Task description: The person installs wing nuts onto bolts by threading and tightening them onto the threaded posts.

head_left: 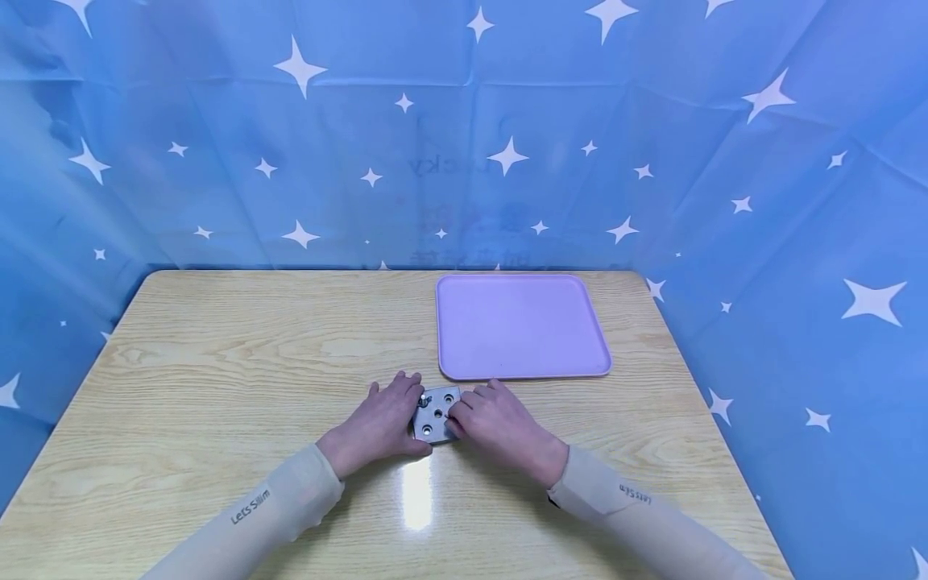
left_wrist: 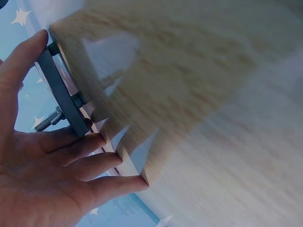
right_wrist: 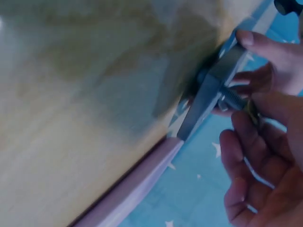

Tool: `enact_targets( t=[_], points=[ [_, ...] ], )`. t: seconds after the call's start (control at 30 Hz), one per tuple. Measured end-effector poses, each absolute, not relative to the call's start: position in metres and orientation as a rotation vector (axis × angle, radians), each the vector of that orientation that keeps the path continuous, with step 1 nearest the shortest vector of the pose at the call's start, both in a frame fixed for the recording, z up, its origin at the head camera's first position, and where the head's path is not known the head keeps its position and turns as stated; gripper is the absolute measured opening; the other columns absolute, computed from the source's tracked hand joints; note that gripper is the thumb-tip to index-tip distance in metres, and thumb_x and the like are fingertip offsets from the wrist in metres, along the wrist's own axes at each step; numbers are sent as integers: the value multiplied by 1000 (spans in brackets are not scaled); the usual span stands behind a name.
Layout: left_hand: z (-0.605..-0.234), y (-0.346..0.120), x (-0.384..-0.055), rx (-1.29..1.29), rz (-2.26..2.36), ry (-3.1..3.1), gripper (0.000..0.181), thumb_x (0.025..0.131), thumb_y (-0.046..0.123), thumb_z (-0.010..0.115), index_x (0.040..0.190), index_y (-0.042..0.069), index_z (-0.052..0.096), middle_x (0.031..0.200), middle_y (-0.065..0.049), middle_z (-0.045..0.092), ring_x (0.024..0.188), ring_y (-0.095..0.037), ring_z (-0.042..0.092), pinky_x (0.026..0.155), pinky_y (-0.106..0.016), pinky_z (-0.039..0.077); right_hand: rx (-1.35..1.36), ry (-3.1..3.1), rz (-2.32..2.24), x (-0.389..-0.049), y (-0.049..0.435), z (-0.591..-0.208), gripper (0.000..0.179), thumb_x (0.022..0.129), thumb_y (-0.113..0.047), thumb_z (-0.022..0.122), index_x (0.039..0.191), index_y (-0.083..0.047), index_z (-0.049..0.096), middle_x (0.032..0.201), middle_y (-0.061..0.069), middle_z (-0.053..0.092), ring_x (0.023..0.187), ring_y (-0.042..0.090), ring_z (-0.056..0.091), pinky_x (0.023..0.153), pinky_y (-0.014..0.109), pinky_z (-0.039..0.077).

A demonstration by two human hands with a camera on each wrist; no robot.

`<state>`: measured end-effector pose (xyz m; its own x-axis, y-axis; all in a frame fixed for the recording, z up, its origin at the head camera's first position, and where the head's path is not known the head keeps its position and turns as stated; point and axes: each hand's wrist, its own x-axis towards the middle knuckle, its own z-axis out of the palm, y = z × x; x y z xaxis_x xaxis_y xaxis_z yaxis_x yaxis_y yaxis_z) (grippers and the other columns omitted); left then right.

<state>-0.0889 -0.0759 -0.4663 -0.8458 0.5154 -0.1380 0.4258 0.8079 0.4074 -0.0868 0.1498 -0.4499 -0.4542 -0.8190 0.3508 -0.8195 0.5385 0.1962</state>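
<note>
A grey metal block plate (head_left: 438, 416) with several round holes lies in front of me on dark round feet (left_wrist: 79, 98). My left hand (head_left: 384, 419) grips its left side, thumb at the near corner and fingers at the far one. Near that far corner a threaded bolt (left_wrist: 46, 121) with a small nut stands up from the plate. At the plate's right side my right hand (head_left: 502, 423) pinches a small brass-coloured nut (right_wrist: 254, 113) between thumb and forefinger, at the top end of an upright bolt (right_wrist: 233, 98). Its other fingers are loosely curled.
A shallow purple tray (head_left: 522, 326) lies just behind the plate, toward the right. The wooden table (head_left: 217, 346) ends at a blue star-patterned curtain (head_left: 464, 185) at the back and both sides.
</note>
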Motion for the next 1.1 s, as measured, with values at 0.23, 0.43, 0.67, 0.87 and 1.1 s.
enact_targets(
  t=[0.23,0.43,0.67,0.87,1.1],
  points=[
    [-466,-77,-88,744,545,2759,95,74,45,92,141,-9,53,153,-26,47,143,-49,41,107,-75,37,1370,-2539,75,-86,153,-435,31,94,-41,75,110,-14,75,100,-1,74,89,17,69,75,33,51],
    [-466,-77,-88,739,533,2754,93,74,46,92,141,-7,54,153,-25,48,143,-48,41,106,-75,38,1706,-2621,34,-95,165,-416,37,95,-20,76,131,-25,70,139,-12,64,135,20,54,99,43,49],
    [-466,-77,-89,738,519,2747,94,75,47,91,141,-7,53,153,-25,48,144,-48,41,106,-74,38,1798,-2592,-119,-98,166,-417,37,94,-18,77,130,-28,71,144,-15,61,140,21,50,99,41,49],
    [-466,-77,-89,741,519,2752,94,75,47,91,141,-8,53,152,-25,48,143,-48,41,106,-74,38,1769,-2527,-126,-100,166,-419,36,94,-14,75,127,-26,73,138,-13,65,133,17,56,97,39,50],
    [-466,-77,-89,738,544,2751,94,74,46,91,142,-8,53,153,-25,48,144,-48,41,107,-75,37,1724,-2440,1,-101,165,-430,26,90,-13,78,113,-24,76,116,-10,72,113,13,64,89,32,51]
  ],
)
